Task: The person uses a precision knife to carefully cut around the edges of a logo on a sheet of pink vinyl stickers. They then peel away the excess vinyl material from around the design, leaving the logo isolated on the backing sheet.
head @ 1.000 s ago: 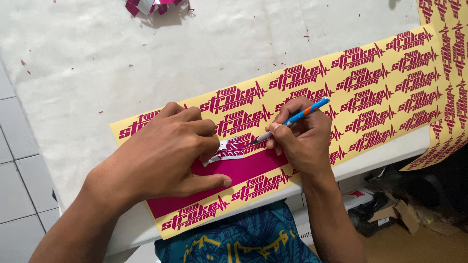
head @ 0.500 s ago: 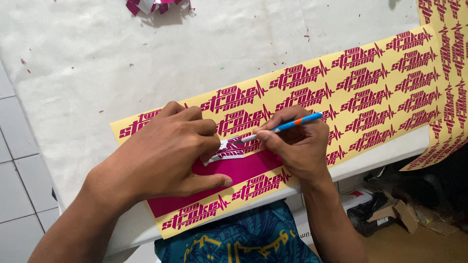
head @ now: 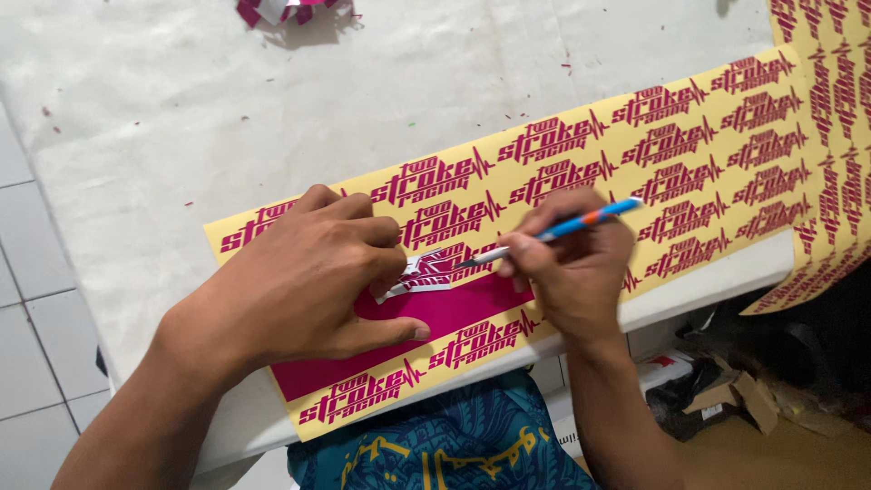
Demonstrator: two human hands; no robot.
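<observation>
A long yellow backing sheet (head: 689, 100) with rows of magenta cut lettering lies slanted across the white table (head: 181, 136). My left hand (head: 299, 286) presses on the sheet and pinches a peeled strip of magenta vinyl (head: 422, 274) between thumb and forefinger. My right hand (head: 576, 263) grips a blue and orange craft knife (head: 553, 233), its tip touching the lifted strip. Below the strip runs a solid magenta band (head: 454, 313) still stuck to the sheet.
A crumpled wad of magenta vinyl scraps (head: 277, 11) sits at the table's far edge. A second printed sheet (head: 830, 154) hangs over the right side. Cardboard and clutter (head: 735, 395) lie on the floor at the right. White floor tiles (head: 27, 299) show at left.
My right hand shifted slightly right and tilted the knife, with its tip staying at the peeled strip. My left hand kept its hold. The view moved a little.
</observation>
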